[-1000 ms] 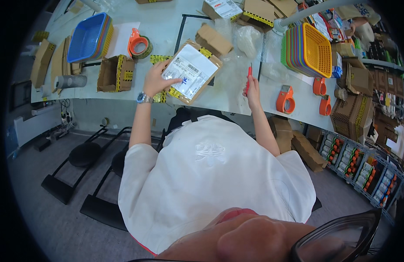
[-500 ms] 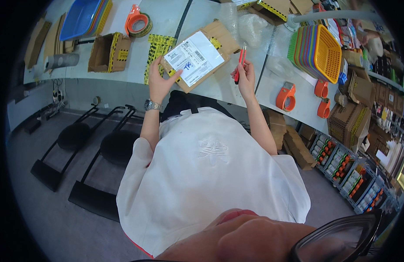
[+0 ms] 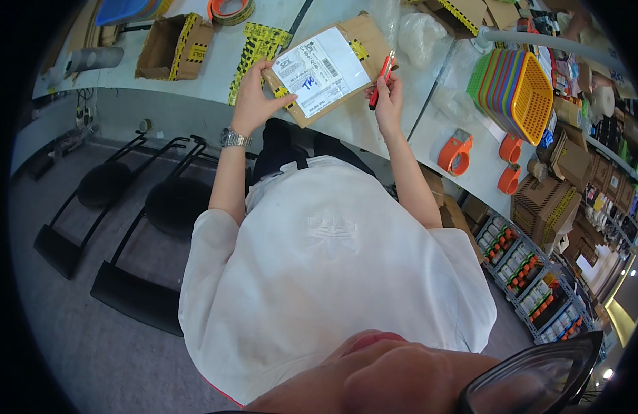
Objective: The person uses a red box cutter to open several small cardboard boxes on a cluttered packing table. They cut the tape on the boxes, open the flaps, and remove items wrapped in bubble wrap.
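A brown cardboard parcel (image 3: pixel 362 38) with a white label and yellow-black tape lies at the table's near edge. My left hand (image 3: pixel 255 100) grips its left side, thumb reaching onto the label. In my right hand (image 3: pixel 389 103) is a red box cutter (image 3: pixel 381 81), its blade pointing away from me at the parcel's right edge. Left of the parcel, yellow-black tape strips (image 3: pixel 256 50) lie on the white table (image 3: pixel 436 24).
An open box (image 3: pixel 168 48) and orange tape dispenser (image 3: pixel 228 8) sit left. Bubble wrap (image 3: pixel 420 36) lies behind. Right are stacked baskets (image 3: pixel 527 103), orange dispensers (image 3: pixel 455 153) and cartons (image 3: pixel 546 203). Chairs (image 3: pixel 168 207) stand below; another person's arm (image 3: pixel 575 19) shows top right.
The view has shifted, so table items sit higher in the picture. The parcel turned slightly earlier, and my right hand with the cutter has moved in to its right edge.
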### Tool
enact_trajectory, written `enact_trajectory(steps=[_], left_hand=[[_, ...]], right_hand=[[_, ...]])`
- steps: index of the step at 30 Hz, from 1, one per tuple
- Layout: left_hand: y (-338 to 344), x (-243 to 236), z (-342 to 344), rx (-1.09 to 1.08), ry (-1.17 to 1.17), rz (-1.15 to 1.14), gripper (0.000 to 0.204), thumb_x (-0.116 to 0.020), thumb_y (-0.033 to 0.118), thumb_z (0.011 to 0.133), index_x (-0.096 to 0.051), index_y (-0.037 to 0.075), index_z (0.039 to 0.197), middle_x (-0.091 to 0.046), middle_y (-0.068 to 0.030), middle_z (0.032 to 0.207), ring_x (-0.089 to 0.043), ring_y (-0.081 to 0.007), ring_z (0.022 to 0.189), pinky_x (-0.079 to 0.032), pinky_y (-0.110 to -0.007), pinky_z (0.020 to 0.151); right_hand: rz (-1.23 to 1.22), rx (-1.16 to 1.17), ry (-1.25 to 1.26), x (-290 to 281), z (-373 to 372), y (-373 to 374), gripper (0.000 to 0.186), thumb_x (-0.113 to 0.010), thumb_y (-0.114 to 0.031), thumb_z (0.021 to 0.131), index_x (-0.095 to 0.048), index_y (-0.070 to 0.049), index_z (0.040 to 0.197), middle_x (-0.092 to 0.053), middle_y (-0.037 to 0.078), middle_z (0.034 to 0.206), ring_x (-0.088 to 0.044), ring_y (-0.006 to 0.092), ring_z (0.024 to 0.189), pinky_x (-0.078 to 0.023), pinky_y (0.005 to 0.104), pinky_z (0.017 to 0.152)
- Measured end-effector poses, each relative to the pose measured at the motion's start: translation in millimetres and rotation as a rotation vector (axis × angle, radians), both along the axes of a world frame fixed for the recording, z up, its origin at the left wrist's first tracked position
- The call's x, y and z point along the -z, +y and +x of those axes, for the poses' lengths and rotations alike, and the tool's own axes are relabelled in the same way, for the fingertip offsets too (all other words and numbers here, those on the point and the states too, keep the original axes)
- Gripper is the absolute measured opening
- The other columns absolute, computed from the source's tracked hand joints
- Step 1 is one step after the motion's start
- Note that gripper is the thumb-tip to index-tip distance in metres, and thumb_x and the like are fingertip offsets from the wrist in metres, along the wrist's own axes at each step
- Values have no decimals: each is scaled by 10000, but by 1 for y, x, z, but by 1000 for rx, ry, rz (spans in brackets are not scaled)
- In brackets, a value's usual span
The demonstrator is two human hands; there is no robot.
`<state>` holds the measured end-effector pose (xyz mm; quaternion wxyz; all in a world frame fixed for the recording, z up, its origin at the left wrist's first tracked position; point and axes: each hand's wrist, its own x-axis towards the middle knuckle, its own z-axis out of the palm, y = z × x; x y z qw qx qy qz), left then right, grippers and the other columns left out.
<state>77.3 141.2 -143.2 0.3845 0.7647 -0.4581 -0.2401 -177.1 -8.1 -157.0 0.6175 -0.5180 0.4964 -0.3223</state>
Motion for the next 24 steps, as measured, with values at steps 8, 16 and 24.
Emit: enact_trajectory(steps=[8, 16, 24], left_hand=[[2, -11, 0, 105, -56, 56, 417, -914, 326, 643, -677, 92, 893, -469, -214, 1460, -440, -376, 1354, -385, -465, 1091], [21, -6, -18, 18, -93, -88, 631, -909, 374, 652, -633, 130, 1165, -369, -214, 1537, -331, -373, 1440, -363, -488, 1115], [29, -23, -12, 230, -449, 136, 842, -904, 469, 613, -567, 113, 1298, -558, -150, 1202, -544, -342, 1159, -462, -458, 973]], right_hand=[[18, 53, -72, 10, 3, 3, 282, -518, -230, 1052, -462, -15, 1225, -573, 69, 981, -615, 129, 795, -544, 284, 697], [-5, 104, -136, 0, 2, 15, 310, -545, -233, 1041, -450, -46, 1269, -602, 73, 928, -611, 135, 690, -529, 271, 623], [-401, -156, 281, -27, -39, 48, 333, -588, -171, 1013, -554, -40, 1317, -618, 51, 840, -519, 115, 638, -419, 243, 572]])
